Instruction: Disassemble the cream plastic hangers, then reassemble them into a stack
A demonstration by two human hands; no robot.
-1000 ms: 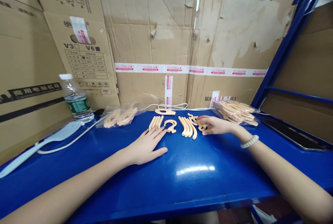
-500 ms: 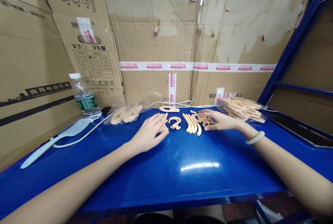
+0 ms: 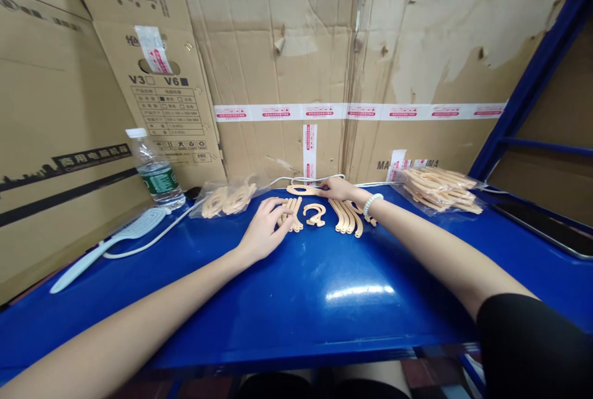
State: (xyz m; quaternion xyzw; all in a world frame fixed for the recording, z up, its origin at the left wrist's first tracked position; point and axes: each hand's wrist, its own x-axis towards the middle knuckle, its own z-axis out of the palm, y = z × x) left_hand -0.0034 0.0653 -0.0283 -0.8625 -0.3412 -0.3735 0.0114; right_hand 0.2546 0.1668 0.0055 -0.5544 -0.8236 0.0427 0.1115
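My left hand (image 3: 265,226) rests at the left group of slim curved beige strips (image 3: 296,214), its fingers apart and lying over their left side. Farther back, my right hand (image 3: 340,189) has its fingers closed at the right end of a flat beige piece with an oval opening (image 3: 301,190). A beige hook-shaped piece (image 3: 315,214) lies on the blue table between the hands. Several more curved strips (image 3: 345,220) fan out below my right hand. Small beige parts (image 3: 370,220) are partly hidden behind my right wrist.
Clear bags of beige pieces lie at left (image 3: 229,198) and right (image 3: 440,189). A water bottle (image 3: 160,176), a pale hairbrush (image 3: 111,244) and a white cable (image 3: 148,247) are at left, a dark phone (image 3: 546,229) at right. Cardboard (image 3: 278,78) walls the back.
My right hand has moved left and back from the small parts to the oval-holed piece. My left hand stays by the left strips. The view has shifted slightly.
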